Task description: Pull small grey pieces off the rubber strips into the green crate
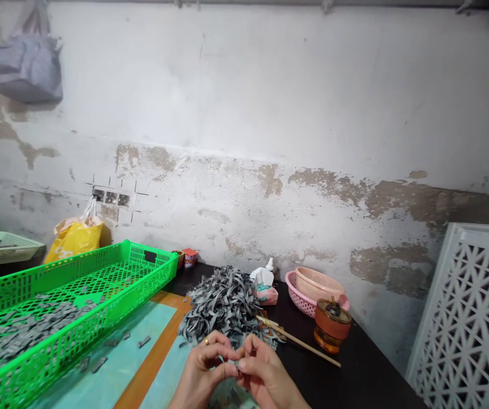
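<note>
In the head view, the left hand (205, 368) and right hand (267, 372) meet just in front of the heap of grey strips (222, 304), thumbs and fingertips closed on a small grey piece (236, 363), mostly hidden. Left of the heap stands the green crate (112, 309) with short grey pieces; right of it lies a wooden stick (308, 345). Working the piece well likely calls for light, opposed pinches, its ends lined up, wrists steady, clear of the heap.
</note>
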### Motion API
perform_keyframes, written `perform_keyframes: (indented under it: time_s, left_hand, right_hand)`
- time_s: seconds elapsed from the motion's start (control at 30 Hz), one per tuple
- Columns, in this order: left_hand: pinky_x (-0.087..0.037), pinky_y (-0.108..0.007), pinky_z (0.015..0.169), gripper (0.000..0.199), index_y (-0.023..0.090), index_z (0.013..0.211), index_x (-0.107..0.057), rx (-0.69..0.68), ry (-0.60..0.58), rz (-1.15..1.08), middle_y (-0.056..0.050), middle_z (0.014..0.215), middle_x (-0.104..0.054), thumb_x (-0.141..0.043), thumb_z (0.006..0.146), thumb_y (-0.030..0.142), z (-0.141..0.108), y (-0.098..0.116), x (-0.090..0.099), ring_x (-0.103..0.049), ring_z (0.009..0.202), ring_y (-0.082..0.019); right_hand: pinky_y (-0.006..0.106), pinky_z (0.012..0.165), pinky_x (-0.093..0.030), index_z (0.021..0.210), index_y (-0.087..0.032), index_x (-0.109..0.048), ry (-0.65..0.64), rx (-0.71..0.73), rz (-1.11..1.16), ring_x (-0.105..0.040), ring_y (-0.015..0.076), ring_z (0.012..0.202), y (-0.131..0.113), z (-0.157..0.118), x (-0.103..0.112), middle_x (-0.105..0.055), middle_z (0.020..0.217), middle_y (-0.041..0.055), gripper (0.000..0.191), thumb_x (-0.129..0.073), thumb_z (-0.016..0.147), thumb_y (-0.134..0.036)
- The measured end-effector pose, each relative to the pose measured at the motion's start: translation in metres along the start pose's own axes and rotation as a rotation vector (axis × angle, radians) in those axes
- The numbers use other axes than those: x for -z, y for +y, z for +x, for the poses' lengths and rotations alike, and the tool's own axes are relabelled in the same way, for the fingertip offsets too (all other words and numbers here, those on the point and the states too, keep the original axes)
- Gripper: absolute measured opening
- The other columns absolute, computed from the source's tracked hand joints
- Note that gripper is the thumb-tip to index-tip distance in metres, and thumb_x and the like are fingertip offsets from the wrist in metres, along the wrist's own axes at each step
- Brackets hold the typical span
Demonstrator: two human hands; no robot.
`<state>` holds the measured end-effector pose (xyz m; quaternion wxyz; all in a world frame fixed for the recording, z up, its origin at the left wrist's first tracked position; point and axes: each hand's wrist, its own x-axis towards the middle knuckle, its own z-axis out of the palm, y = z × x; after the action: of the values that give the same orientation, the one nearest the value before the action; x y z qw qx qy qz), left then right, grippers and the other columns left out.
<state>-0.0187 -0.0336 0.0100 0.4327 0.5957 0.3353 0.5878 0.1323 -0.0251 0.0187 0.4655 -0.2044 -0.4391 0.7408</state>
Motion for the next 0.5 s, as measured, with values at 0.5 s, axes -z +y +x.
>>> perform_keyframes:
  time_s: [0.5]
  left_hand:
    - [-0.042,-0.029,0.073,0.020,0.023,0.071,-0.079,0.012,-0.002,-0.051,-0.003,0.079,-0.057,-0.079,0.063,0.041,0.0013,0.0055,-0.0006,-0.055,0.078,-0.020]
  right_hand:
    - [0.019,0.058,-0.038,0.071,-0.018,-0.049,0.037,-0.055,0.130,-0.053,0.0068,0.056,0.0047,0.0010,0.0005,-0.059,0.067,-0.0040,0.036,-0.081,0.055,-0.019]
